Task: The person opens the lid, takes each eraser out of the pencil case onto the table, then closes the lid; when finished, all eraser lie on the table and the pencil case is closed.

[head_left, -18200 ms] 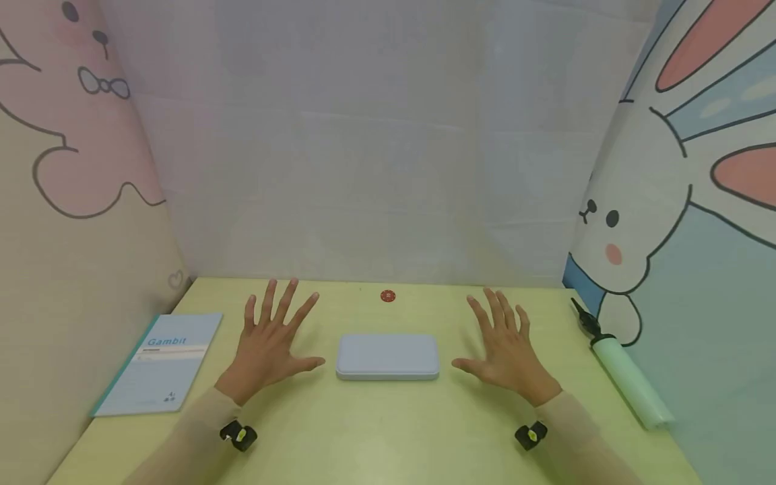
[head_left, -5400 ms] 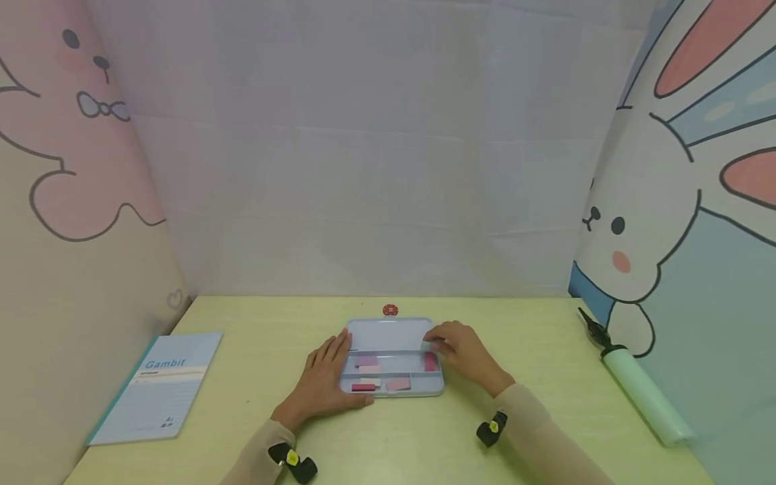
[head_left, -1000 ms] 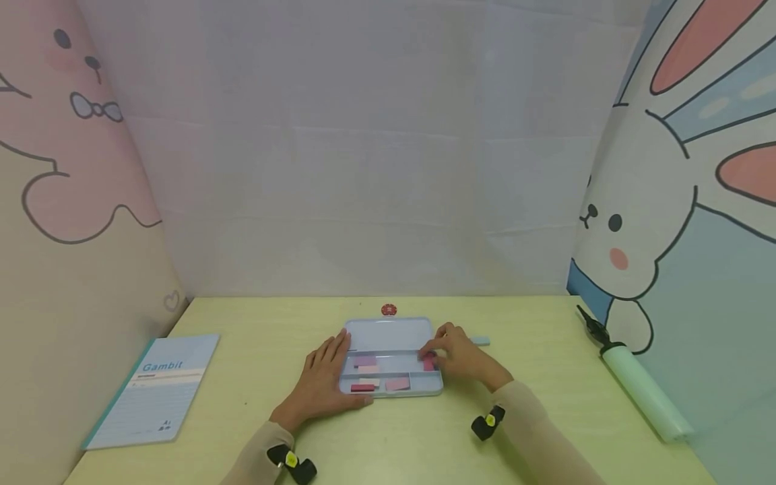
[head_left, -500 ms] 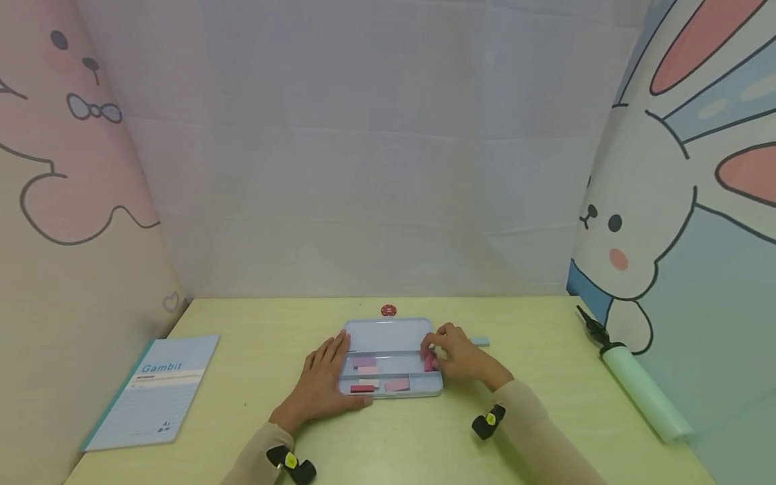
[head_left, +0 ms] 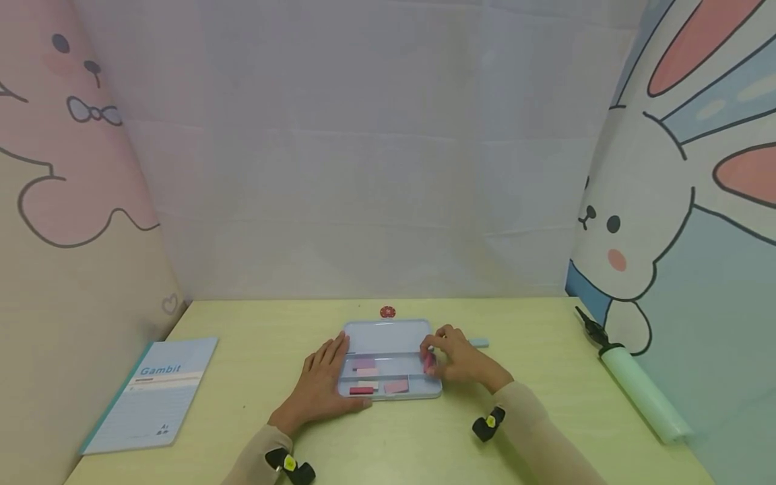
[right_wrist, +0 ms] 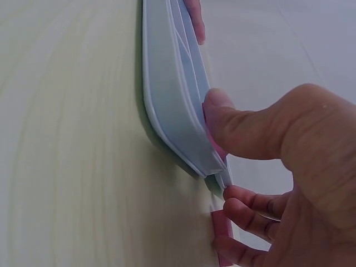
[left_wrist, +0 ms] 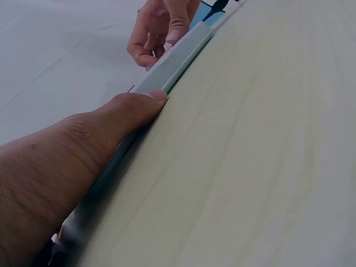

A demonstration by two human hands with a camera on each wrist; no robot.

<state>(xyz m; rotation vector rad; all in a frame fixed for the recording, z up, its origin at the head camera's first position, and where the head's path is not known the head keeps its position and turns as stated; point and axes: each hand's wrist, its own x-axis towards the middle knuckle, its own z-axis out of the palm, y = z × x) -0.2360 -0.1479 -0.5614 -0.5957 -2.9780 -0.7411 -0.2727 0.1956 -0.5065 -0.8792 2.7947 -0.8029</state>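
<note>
A pale-blue pencil case (head_left: 388, 335) lies open on the table, its lid folded back. My left hand (head_left: 324, 377) rests along the left side with straight fingers, the thumb (left_wrist: 139, 105) against the front edge. In the right compartment my right hand (head_left: 463, 357) pinches a small deep-pink block (head_left: 429, 362). The right wrist view shows the thumb (right_wrist: 222, 117) over that pink piece, close inside the case wall. Other compartments hold a purple piece (head_left: 364, 363), a light pink piece (head_left: 397, 386) and a crimson stick (head_left: 361, 391).
A light-blue strip (head_left: 479, 343) lies right of the case, partly behind my right hand. A red chip (head_left: 387, 312) sits beyond the lid. A notebook (head_left: 151, 394) lies at the left, a green hand pump (head_left: 642, 391) at the right.
The case was closed at first. A pale piece was in my right hand; now a light-blue strip lies to the right. Lately the pink block has tilted slightly in my right fingers.
</note>
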